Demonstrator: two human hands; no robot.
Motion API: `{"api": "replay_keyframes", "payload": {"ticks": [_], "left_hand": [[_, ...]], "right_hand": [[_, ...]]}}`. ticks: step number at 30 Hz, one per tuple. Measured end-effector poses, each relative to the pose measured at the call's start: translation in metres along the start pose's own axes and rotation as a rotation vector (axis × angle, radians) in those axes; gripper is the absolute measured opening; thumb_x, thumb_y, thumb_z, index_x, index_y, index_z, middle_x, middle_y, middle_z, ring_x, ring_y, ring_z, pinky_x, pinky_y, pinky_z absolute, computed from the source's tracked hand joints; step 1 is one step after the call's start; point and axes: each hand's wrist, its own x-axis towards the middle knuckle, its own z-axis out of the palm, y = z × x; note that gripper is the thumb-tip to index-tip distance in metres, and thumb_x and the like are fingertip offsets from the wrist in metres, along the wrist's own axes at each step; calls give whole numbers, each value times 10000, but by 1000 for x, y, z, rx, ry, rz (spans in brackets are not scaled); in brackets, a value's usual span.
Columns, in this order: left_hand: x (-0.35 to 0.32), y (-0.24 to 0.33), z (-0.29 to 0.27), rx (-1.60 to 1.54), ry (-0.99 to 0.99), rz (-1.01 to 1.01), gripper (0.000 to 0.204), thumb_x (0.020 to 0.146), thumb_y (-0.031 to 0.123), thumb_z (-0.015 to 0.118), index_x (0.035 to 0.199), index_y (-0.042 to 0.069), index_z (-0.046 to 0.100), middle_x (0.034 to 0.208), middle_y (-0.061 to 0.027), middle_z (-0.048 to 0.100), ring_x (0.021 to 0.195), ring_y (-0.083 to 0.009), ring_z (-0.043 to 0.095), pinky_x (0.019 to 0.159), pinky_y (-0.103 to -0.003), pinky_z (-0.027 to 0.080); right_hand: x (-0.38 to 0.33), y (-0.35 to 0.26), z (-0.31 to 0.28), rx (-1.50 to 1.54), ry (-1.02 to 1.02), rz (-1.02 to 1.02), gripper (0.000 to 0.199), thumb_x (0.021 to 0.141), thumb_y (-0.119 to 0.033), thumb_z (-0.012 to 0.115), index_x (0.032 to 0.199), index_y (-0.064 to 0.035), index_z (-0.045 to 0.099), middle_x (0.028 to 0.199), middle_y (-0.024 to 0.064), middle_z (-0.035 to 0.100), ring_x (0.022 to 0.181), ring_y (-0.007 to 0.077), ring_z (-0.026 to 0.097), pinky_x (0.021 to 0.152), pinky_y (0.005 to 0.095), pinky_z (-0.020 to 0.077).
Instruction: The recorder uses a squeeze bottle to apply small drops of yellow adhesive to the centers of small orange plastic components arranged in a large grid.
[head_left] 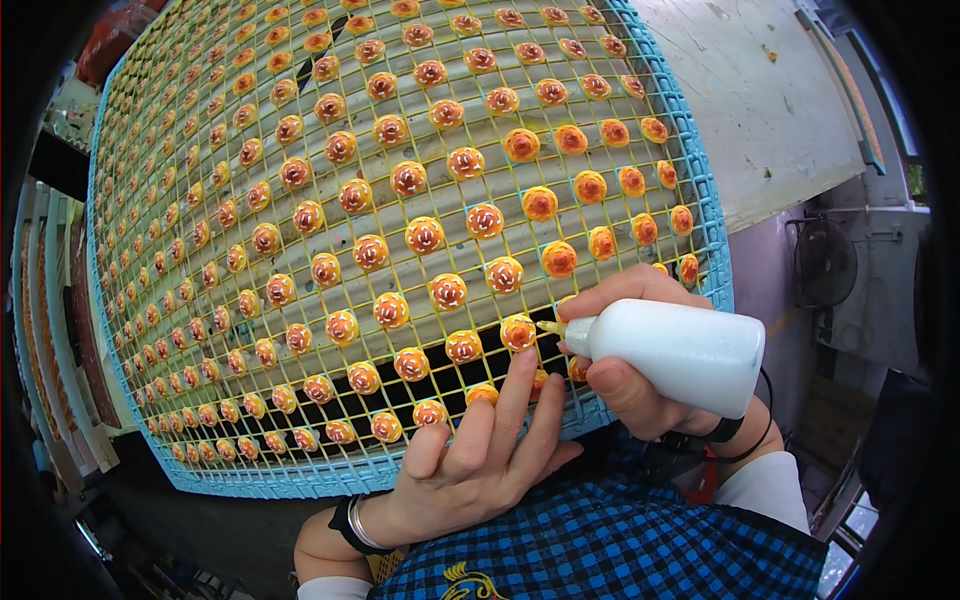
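My right hand is closed round a white squeeze bottle, tipped on its side with its narrow nozzle pointing left. The nozzle tip is right beside a small round yellow-orange piece with white marks on its top. My left hand reaches over the near edge with its fingers stretched out. One fingertip touches or almost touches the lower rim of that same piece. Plain orange-brown pieces without white marks stand to the right, while pieces with white dashes fill the rows to the left.
The pieces sit in rows on a wire grid framed by a light-blue woven rim. Beneath lies a pale, stained surface that continues as a tabletop at the far right. A fan stands beyond it. Long boards lean at the left.
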Motion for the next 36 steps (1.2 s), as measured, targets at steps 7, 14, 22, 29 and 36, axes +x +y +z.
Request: {"api": "replay_keyframes", "payload": {"ticks": [7, 14, 22, 29, 36], "left_hand": [[-1, 0, 0, 9, 6, 3, 530, 787, 562, 490, 1080, 130, 580, 1118, -13, 566, 902, -125, 333, 781, -287, 229], [-1, 1, 1, 12, 20, -3, 532, 781, 566, 498, 1070, 129, 583, 1114, -15, 566, 891, -125, 341, 784, -292, 234], [-1, 1, 1, 6, 15, -6, 537, 786, 564, 490, 1077, 121, 584, 1113, -17, 566, 882, -121, 335, 778, -290, 231], [-1, 1, 0, 13, 7, -7, 540, 789, 565, 484, 1090, 125, 576, 1127, -10, 560, 884, -123, 337, 779, -288, 232], [-1, 1, 0, 20, 4, -5, 531, 794, 562, 478, 1096, 136, 572, 1134, -4, 557, 900, -126, 343, 786, -292, 236]], "right_hand": [[-3, -3, 0, 199, -2, 156, 248, 734, -254, 673, 820, -33, 599, 810, 95, 596, 637, 206, 615, 542, 271, 491], [-1, -2, 1, 116, -19, 61, 258, 734, -273, 676, 816, -37, 612, 778, 82, 598, 585, 188, 609, 489, 260, 480], [0, 1, 1, 31, -8, -11, 223, 734, -242, 670, 799, -37, 614, 783, 81, 597, 593, 188, 609, 492, 262, 481], [-2, -3, -2, 61, -23, 65, 232, 733, -236, 668, 817, -30, 605, 797, 90, 595, 627, 196, 615, 524, 262, 487], [-3, -5, -2, 190, -20, 141, 251, 742, -246, 665, 833, -21, 600, 801, 93, 593, 627, 195, 613, 553, 257, 487]]}}
